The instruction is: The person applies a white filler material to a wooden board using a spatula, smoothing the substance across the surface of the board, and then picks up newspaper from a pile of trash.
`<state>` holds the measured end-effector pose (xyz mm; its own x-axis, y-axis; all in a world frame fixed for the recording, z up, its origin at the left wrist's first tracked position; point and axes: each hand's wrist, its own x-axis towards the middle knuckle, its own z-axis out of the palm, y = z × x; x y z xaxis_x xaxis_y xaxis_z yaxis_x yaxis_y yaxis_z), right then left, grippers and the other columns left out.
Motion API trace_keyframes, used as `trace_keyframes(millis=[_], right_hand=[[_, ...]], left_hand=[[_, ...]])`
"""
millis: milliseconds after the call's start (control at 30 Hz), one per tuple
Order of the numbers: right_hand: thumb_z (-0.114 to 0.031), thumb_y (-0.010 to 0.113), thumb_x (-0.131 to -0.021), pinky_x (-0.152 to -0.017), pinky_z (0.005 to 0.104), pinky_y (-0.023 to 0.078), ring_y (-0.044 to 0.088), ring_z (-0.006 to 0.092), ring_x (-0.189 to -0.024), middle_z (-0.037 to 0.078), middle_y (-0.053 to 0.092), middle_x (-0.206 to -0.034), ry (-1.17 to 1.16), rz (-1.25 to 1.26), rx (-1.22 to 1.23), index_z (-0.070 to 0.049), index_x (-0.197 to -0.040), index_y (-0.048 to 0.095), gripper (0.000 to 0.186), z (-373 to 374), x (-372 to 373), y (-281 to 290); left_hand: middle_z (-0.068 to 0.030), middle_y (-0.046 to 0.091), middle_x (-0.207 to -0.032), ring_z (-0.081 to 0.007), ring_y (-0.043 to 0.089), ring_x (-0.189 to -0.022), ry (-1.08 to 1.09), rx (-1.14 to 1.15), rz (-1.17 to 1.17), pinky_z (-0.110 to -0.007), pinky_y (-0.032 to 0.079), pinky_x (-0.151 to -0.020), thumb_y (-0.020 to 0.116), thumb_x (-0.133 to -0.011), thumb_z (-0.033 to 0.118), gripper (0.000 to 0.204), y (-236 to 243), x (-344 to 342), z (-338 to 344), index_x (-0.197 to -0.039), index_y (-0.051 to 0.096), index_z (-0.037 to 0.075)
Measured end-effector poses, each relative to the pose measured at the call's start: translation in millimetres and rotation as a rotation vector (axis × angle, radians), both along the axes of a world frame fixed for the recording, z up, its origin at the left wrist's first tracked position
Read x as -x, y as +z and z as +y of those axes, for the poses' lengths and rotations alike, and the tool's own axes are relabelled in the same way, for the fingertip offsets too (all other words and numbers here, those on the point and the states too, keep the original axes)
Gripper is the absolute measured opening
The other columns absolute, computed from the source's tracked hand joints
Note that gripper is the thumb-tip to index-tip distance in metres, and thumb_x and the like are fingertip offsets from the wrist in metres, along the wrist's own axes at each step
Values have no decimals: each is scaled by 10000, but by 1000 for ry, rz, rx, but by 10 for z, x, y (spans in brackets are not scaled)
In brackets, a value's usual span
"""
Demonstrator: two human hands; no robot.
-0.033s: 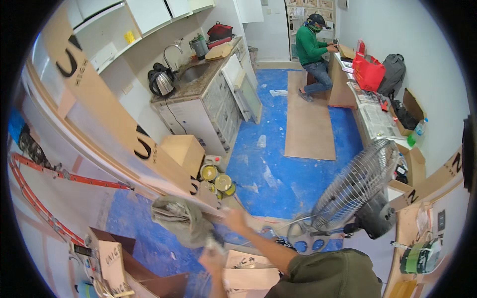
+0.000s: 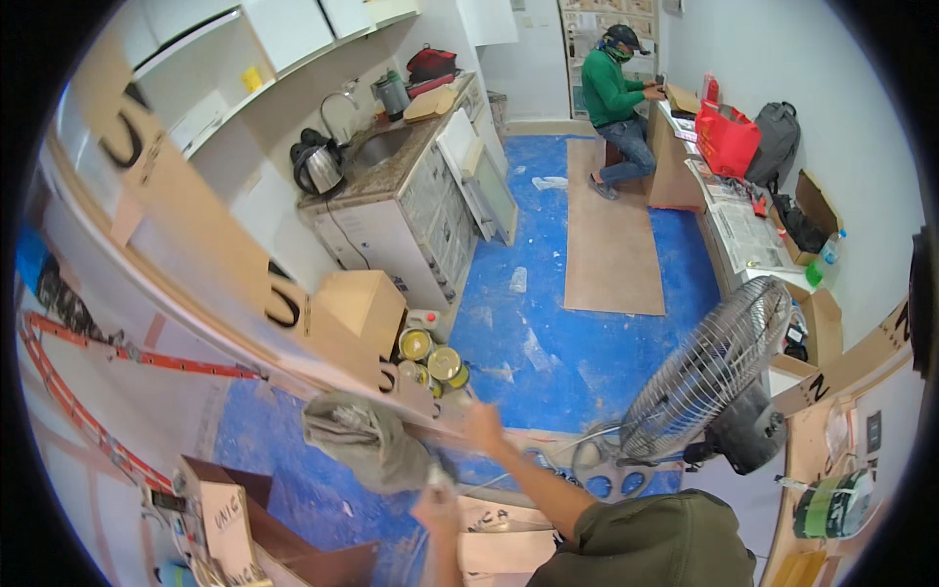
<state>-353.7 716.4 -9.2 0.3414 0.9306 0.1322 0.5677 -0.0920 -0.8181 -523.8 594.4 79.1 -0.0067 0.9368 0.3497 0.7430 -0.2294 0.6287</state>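
My left hand [image 2: 436, 511] reaches up from the lower edge, closed around something small and pale that blur keeps me from naming. Just ahead and to the right of it is my right hand [image 2: 482, 428], its fingers smeared by motion. I cannot make out whether that hand holds anything. A rumpled grey-green cloth bundle [image 2: 357, 442] lies left of both hands, its right end close to the left hand. Below the right forearm there is a printed cardboard piece [image 2: 504, 551].
A standing fan [image 2: 709, 377] is on my right. Paint cans [image 2: 445, 365] and a cardboard box [image 2: 360, 303] stand by the counter. An orange ladder [image 2: 88, 416] is at left. A person in green [image 2: 616, 93] sits at the far bench. Blue sheeting [image 2: 489, 284] covers the floor.
Both my hands have shifted slightly to the right. The whole view has turned a little. The cloth bundle and the seated person look much the same.
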Motion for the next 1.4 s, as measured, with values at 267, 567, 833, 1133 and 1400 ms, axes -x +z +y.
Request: trace_keyframes(millis=[267,567,833,1133,1400], right_hand=[[-182,588,-904,-580,419,449,583,379,-596,237,598,-687,-278,305,-16,-18,-955,682,196,952,-1520,1236],[-120,569,-895,-603,505,466,599,477,-731,290,598,-774,-301,83,-41,-16,-1000,668,177,1897,-2295,1650],[-117,538,-910,-671,492,480,618,467,-759,283,615,-777,-475,335,-77,-16,-1073,653,223,1915,-3035,2082],[-107,521,-922,-617,473,472,621,450,-726,279,622,-810,-581,101,-217,-29,-1153,635,268,1906,-3638,2140],[-90,553,-919,-562,427,446,614,349,-591,285,581,-727,-538,107,-234,-8,-1137,651,253,2710,-4141,2463]], left_hand=[[-210,546,-616,-367,507,-525,-308,69,-139,-448,377,-537,587,-901,108,222,320,-2054,2206,-744,563,-47],[-44,516,-609,-87,427,-617,-385,253,-348,-316,353,-531,613,-909,66,182,1204,-2831,3293,-799,594,-77],[-37,494,-553,-78,417,-526,-584,129,-337,-316,328,-473,615,-902,83,154,1695,-3400,3417,-876,654,-64],[-124,507,-539,-74,422,-517,-831,141,-201,-318,362,-472,610,-898,99,173,1800,-4306,3827,-936,678,-55],[-244,666,-759,-198,677,-643,-849,120,-188,-354,492,-581,581,-869,41,247,1208,-5064,5325,-1082,682,-33]])
